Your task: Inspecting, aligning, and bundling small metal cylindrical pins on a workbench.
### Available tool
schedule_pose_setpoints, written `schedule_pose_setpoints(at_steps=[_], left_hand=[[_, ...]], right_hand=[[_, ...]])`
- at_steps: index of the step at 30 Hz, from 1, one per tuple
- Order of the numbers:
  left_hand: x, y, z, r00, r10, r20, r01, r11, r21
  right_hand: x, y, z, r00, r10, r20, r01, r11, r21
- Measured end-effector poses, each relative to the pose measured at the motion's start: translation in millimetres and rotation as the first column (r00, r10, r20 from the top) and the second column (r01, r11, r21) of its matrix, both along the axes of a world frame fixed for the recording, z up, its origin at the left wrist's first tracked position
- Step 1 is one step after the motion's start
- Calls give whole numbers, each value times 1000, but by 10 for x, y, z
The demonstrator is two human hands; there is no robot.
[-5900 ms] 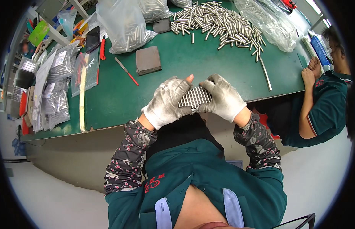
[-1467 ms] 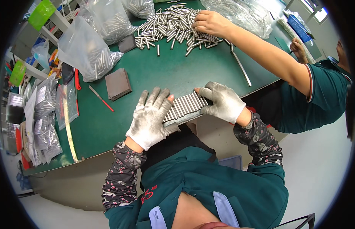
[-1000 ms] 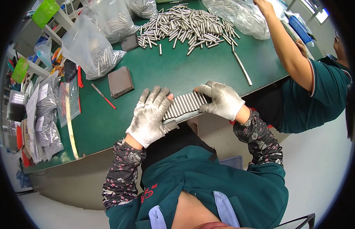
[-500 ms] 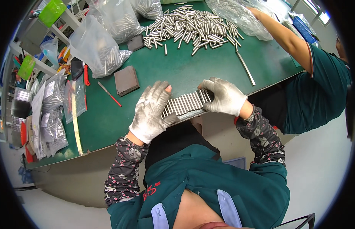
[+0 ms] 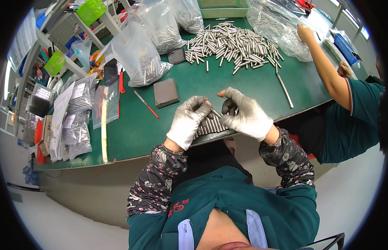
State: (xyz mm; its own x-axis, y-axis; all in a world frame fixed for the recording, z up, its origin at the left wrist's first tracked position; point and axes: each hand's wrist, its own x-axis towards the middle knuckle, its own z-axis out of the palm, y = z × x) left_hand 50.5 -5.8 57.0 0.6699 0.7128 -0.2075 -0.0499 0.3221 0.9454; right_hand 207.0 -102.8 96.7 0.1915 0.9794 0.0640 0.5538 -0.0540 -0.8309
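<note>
Both my hands wear whitish work gloves with darkened fingers. A row of short metal pins [image 5: 210, 126] lies side by side at the table's front edge, partly covered by my hands. My left hand [image 5: 189, 121], over the row's left part, is closed in a pinch on a single metal pin [image 5: 216, 112] that slants above the row. To its right, my right hand [image 5: 247, 115] has its index finger and thumb apart, the other fingers curled, close to the pin's right end. Nothing shows held in it, though its palm side is partly hidden.
Beyond my hands lies a big heap of loose metal pins [image 5: 235, 43]. Clear bags of pins [image 5: 140, 56] stand at the back left. A brown block [image 5: 166, 92], a thin red-handled tool [image 5: 147, 105] and a metal strip [image 5: 285, 88] lie nearer. A co-worker's arm [image 5: 327, 68] reaches in at right.
My hands have come off the two ends of the pin row and drawn closer together above it. The left now pinches one pin. The whole view has shifted, bringing a green basket into sight.
</note>
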Motion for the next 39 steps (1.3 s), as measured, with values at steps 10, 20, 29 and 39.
schedule_pose_setpoints(at_steps=[10,20,29,39], left_hand=[[47,-164,-88,973,122,193,-143,985,98],[-7,-164,-155,967,154,205,-173,982,78],[-6,-145,-178,956,172,236,-195,978,78],[-96,-56,-226,965,-21,261,-94,903,420]], right_hand=[[-264,50,-328,983,-97,-156,129,970,206],[-167,86,-251,787,-202,-584,191,978,-80],[-189,-6,-153,827,-192,-528,153,981,-118],[231,-279,-214,931,-357,78,337,921,195]])
